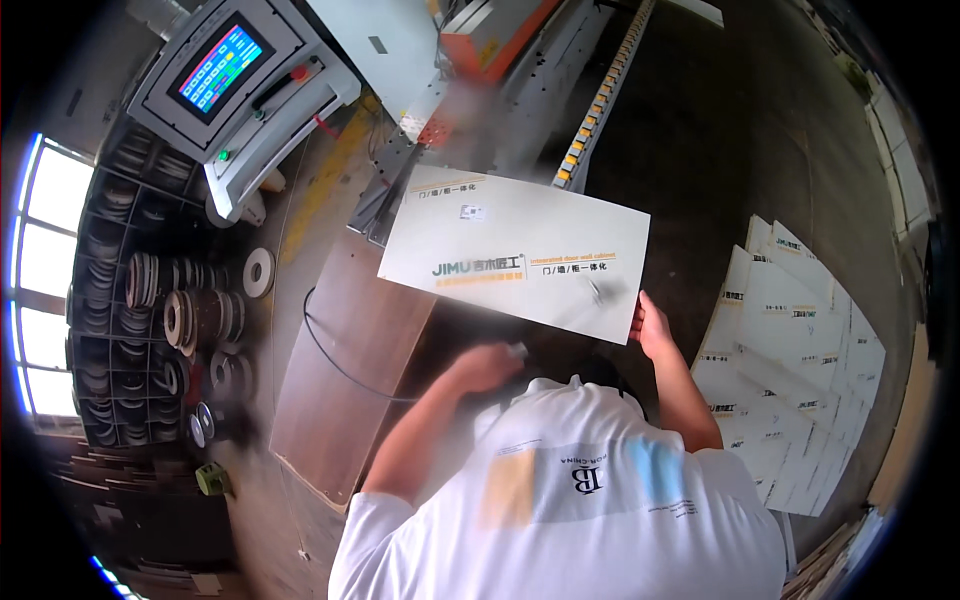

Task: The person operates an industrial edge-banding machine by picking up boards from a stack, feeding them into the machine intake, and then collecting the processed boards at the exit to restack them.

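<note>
Below the head camera, a white panel (515,255) with printed bands lies flat, its far end on a long machine (520,70) with an orange housing and a yellow-dotted rail (600,105). The right hand (650,325) grips the panel's near right corner, fingers curled over the edge. The left hand (487,367) is blurred just below the panel's near edge; it looks closed around something small, but whether it touches the panel cannot be told.

Left of the panel, a brown board (350,370) serves as a tabletop beside the machine, with a black cable (325,350) curving across it. Farther left, a control box (235,85) with a coloured screen stands tilted on its post. Beneath it, a dark rack (120,330) of cubbyholes holds rolls of edge tape (195,315), and one pale roll (258,272) sits apart. Bright windows (45,270) line the far left wall.

On the right, a fanned stack of white sheets (790,370) lies on the dark concrete floor (740,130). More boards (905,440) lean at the right rim.
</note>
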### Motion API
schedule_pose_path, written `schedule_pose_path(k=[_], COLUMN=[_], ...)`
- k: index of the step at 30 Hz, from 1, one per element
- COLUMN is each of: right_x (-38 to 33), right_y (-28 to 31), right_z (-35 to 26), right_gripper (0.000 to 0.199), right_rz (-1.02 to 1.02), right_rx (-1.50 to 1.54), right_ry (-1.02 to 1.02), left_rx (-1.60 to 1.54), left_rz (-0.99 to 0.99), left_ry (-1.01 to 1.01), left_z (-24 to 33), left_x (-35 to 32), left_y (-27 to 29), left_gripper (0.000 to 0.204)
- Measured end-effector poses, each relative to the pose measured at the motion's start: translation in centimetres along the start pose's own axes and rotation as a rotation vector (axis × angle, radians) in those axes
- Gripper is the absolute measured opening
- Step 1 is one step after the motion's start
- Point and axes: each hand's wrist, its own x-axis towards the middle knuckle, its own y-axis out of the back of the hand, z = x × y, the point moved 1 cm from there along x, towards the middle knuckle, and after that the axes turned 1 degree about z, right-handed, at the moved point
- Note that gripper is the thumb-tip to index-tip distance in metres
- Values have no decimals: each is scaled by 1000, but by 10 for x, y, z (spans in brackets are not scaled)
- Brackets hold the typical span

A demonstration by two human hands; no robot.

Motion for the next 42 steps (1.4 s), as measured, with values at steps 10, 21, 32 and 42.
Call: schedule_pose_path(k=[10, 21, 32, 42], right_x=[0, -11, -7, -15], right_y=[-10, -11, -4, -8], right_z=[-3, -5, 1, 16], right_gripper=[54, 45, 46, 51], right_rz=[-42, -33, 99, 208], right_rx=[-121, -226, -485, -535], right_ry=[11, 118, 311, 345], left_rx=[-187, -123, -280, -830], left_rz=[-122, 63, 181, 712], left_ry=[328, 314, 630, 789], left_z=[-8, -79, -80, -177], left_x=[-90, -190, -235, -210], left_y=[18, -58, -21, -40], left_gripper=[37, 34, 39, 31])
